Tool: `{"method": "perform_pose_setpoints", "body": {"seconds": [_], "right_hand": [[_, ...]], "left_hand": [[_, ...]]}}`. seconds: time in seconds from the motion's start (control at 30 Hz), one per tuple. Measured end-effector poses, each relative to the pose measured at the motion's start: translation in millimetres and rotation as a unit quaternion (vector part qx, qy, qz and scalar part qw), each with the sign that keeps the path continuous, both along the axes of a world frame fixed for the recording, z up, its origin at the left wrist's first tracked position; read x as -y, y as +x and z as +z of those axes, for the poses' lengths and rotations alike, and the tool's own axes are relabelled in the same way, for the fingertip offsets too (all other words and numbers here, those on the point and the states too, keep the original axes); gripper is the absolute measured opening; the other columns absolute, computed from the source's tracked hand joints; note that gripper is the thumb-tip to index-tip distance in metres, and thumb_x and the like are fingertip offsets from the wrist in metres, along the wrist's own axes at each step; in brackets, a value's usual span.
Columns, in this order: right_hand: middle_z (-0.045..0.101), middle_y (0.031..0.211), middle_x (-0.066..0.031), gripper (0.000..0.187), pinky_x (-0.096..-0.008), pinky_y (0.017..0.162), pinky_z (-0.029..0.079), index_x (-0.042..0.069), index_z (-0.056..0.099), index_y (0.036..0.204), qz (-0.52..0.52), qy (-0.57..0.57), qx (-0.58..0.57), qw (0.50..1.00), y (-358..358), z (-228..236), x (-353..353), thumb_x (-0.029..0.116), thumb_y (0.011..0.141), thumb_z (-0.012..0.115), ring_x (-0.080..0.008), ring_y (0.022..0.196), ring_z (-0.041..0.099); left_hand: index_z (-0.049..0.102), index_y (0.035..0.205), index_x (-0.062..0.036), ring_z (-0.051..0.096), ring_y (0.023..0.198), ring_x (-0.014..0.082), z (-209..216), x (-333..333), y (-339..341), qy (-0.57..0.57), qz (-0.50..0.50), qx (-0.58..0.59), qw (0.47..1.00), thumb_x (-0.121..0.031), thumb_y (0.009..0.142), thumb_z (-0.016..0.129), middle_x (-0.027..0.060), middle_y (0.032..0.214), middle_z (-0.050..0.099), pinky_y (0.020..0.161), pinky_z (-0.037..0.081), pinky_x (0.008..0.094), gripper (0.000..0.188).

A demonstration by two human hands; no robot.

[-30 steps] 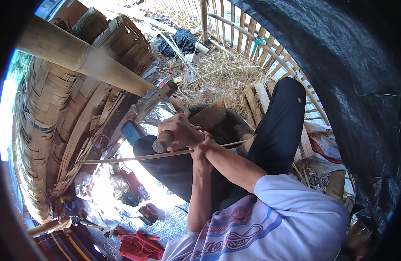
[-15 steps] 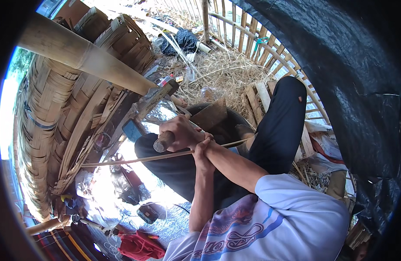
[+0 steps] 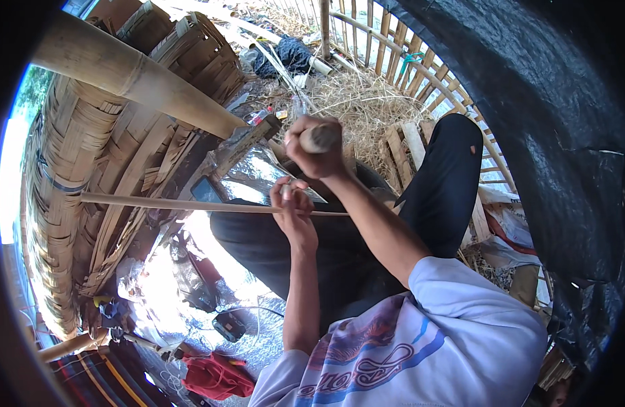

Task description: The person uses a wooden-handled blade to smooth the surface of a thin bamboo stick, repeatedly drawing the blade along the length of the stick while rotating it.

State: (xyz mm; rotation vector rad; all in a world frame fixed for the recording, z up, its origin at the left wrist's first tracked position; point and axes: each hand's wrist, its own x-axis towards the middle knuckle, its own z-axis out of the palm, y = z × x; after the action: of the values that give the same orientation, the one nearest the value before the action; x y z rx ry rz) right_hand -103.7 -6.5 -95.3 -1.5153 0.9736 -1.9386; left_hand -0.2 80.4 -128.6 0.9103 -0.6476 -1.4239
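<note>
My left hand [image 3: 295, 210] is curled around a long, thin bamboo strip [image 3: 170, 203], which stretches left toward the woven bamboo and passes right behind my right forearm. Above and slightly right of it, my right hand [image 3: 312, 163] is wrapped around a thick, round wooden handle [image 3: 319, 138]. The handle's butt end faces me; the rest of the tool is hidden by the hand, so its kind cannot be made out. Both hands are in front of my bent legs in dark trousers [image 3: 438, 176].
A thick bamboo pole [image 3: 170, 91] crosses the upper left above woven bamboo panels [image 3: 99, 163]. Dry straw [image 3: 367, 102] and wooden slats [image 3: 397, 152] lie ahead. Black sheeting [image 3: 529, 122] hangs at right. A red cloth [image 3: 217, 376] and a small black device [image 3: 228, 325] lie lower left.
My right hand has lifted up and away from my left wrist with the handle. My left hand has moved up and left, off the right forearm, and the bamboo strip has shifted up and left.
</note>
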Motion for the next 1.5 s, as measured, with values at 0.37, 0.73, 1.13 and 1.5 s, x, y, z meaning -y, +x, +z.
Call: {"method": "perform_pose_setpoints", "body": {"seconds": [0.37, 0.73, 1.13, 1.5], "right_hand": [[0.048, 0.051, 0.0017, 0.016, -0.0229, 0.041, 0.035, 0.004, 0.052, 0.064, -0.065, 0.183, 0.184, 0.964, -77.6, -103.9, -48.2, 0.006, 0.079, 0.058, -0.0052, 0.043, 0.045], [0.049, 0.053, -0.0005, 0.013, -0.0231, 0.042, 0.034, 0.002, 0.050, 0.066, 0.025, 0.222, 0.248, 0.943, -54.0, -132.2, -42.5, 0.001, 0.077, 0.056, -0.0063, 0.045, 0.045], [0.051, 0.052, 0.0008, 0.017, -0.0227, 0.044, 0.035, 0.003, 0.052, 0.062, 0.028, 0.257, 0.096, 0.961, -38.5, -144.5, -54.4, 0.008, 0.077, 0.059, -0.0054, 0.045, 0.046], [0.051, 0.053, 0.0015, 0.019, -0.0216, 0.046, 0.036, 0.003, 0.052, 0.058, 0.167, 0.292, 0.196, 0.921, -46.5, -121.4, -39.7, 0.006, 0.075, 0.059, -0.0048, 0.049, 0.047]], "left_hand": [[0.023, 0.056, -0.0130, 0.017, 0.047, 0.0098, -18.4, 49.9, 31.1, -0.132, 0.130, -0.034, 0.982, -0.038, 0.094, 0.037, -0.0024, 0.048, 0.016, 0.048, 0.015, 0.0279, 0.047], [0.019, 0.056, -0.0145, 0.011, 0.040, 0.0086, -61.3, 35.7, 22.2, -0.096, 0.153, 0.026, 0.983, -0.031, 0.093, 0.040, -0.0028, 0.046, 0.015, 0.041, 0.015, 0.0274, 0.046], [0.018, 0.053, -0.0133, 0.011, 0.039, 0.0080, -66.0, 13.3, 13.7, -0.114, 0.212, 0.047, 0.969, -0.025, 0.093, 0.040, -0.0029, 0.047, 0.014, 0.039, 0.014, 0.0271, 0.047], [0.019, 0.052, -0.0109, 0.015, 0.037, 0.0078, -64.8, 8.7, 16.4, -0.130, 0.116, 0.088, 0.981, -0.024, 0.092, 0.039, -0.0020, 0.045, 0.015, 0.039, 0.013, 0.0274, 0.047]]}}
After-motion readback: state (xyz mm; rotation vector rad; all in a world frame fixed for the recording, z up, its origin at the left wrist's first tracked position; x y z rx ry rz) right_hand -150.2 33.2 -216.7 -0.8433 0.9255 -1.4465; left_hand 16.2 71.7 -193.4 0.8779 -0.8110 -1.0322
